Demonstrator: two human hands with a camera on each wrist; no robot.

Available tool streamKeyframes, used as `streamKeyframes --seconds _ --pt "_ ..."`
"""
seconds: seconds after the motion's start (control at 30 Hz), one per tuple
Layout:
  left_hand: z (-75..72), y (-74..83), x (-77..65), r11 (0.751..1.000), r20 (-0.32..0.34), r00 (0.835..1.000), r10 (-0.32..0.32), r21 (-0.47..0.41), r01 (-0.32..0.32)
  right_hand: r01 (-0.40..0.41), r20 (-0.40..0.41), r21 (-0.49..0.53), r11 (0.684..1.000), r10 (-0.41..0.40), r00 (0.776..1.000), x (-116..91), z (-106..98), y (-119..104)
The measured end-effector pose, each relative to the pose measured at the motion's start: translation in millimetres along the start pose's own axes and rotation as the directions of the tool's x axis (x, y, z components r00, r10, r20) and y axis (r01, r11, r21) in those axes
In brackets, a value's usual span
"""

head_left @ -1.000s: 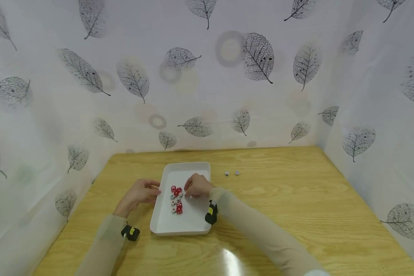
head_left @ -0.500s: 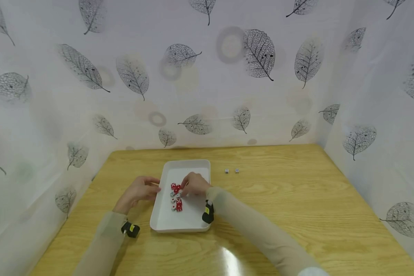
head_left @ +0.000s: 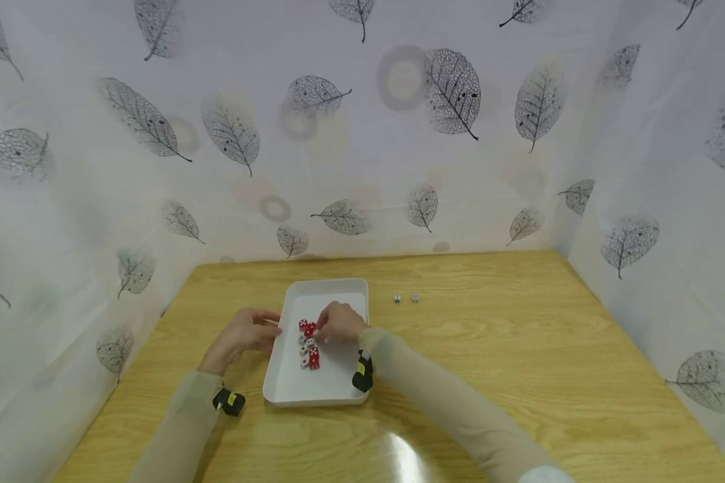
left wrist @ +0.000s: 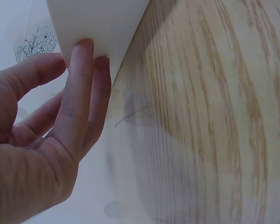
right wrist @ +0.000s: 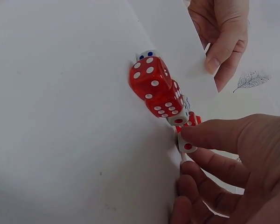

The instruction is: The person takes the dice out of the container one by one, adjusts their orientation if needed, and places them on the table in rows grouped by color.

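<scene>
One white die (right wrist: 187, 146) was pinched in the right grip (head_left: 341, 323), which had just shifted left, bringing it to the other dice (right wrist: 154, 84); left grip (head_left: 246, 335), loosely extended, touched the tray (head_left: 317, 390), lower centre of frame.

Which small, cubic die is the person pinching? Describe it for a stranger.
On the pale wooden table sits a white rectangular tray. Inside it is a cluster of red and white cubic dice, beside the bare right hand. Find the white die showing one red dot, set apart from its neighbours by the hand's grip.
</scene>
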State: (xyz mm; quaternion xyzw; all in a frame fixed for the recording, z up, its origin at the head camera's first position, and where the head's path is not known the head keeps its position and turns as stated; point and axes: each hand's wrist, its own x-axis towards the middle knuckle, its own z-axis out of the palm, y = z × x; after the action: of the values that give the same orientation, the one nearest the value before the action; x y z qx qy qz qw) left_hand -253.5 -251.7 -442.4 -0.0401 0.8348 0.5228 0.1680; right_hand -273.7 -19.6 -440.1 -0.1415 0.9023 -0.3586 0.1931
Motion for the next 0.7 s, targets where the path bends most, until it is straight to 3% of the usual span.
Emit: streamKeyframes --seconds 0.4,0.7 --pt "1.9 0.9 -1.8 1.000 -0.014 1.000 -0.012 0.003 0.012 -0.011 -0.022 0.067 0.998 0.012 1.000 6 -3 10" --pt "1.0 1.4 -0.9 1.000 -0.016 1.000 -0.012 0.012 0.012 0.059 -0.084 0.193 0.979 -0.043 0.996 3 -11 8"
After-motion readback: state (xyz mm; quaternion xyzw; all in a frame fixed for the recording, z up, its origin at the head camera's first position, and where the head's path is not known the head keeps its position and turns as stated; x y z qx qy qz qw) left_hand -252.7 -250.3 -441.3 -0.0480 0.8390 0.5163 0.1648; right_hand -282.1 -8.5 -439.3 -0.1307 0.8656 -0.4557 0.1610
